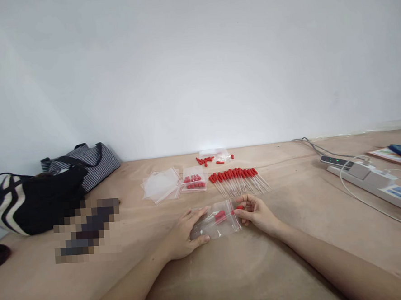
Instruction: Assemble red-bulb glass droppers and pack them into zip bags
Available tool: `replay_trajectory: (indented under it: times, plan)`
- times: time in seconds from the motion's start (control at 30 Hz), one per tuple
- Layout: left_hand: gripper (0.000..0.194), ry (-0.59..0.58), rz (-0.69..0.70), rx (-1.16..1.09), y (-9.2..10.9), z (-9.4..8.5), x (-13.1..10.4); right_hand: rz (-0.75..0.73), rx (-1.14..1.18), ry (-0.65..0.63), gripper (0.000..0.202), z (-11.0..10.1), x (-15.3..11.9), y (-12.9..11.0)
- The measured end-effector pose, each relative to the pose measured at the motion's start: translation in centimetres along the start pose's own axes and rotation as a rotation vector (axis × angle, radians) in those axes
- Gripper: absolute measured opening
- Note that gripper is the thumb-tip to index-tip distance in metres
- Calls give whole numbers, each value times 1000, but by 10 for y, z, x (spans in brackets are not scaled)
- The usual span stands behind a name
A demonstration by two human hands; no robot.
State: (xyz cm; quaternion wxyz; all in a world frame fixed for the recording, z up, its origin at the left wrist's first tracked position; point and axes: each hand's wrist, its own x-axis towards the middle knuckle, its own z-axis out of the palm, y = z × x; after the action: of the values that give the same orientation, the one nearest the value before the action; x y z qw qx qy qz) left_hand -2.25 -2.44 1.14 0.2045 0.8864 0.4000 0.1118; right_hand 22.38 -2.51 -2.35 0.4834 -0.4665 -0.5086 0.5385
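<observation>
A clear zip-lock bag [214,228] with a red seal strip lies flat on the table, its mouth toward the right. Inside it are red rubber bulbs [220,216] of droppers; their clear tubes hardly show. My left hand [187,232] rests on the bag's left part, thumb and fingers spread along its two sides. At the bag's mouth, my right hand [255,213] pinches a dropper [239,207] by its red bulb; the tube's end is hard to make out. Just beyond, a row of red-bulbed droppers [239,179] lies side by side with tubes pointing toward me.
Behind my left hand lie flat zip-lock bags [160,186] and a filled bag [193,180]. Loose red bulbs [206,159] sit near the wall. A power strip [372,182] with cables is at right, a striped bag [99,163] and black cloth item [47,200] at left.
</observation>
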Motion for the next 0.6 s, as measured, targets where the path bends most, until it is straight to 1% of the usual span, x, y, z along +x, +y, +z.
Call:
replay_trajectory:
  times: [0.07, 0.17, 0.27, 0.37, 0.43, 0.53, 0.6]
  plan:
    - [60, 1, 1, -4, 1, 0, 0, 27, -44, -39, 43, 0, -1, 1]
    - [60, 4, 4, -10, 1, -1, 0, 66, -117, -184, 39, -1, -2, 0]
    - [60, 3, 7, -10, 0, -1, 0, 53, -179, -303, 36, -2, -2, -4]
    - [61, -3, 6, -5, 0, 0, 0, 31, -252, -369, 34, 0, 2, -7]
    - [61, 3, 1, -2, 0, 0, 0, 47, -276, -355, 32, 5, 5, -5]
    - [60, 17, -5, 1, 1, -1, 0, 24, -262, -198, 28, 13, 8, 2]
    - [59, 27, -7, -1, 2, -1, -1, 17, -283, -139, 25, 14, 11, 4]
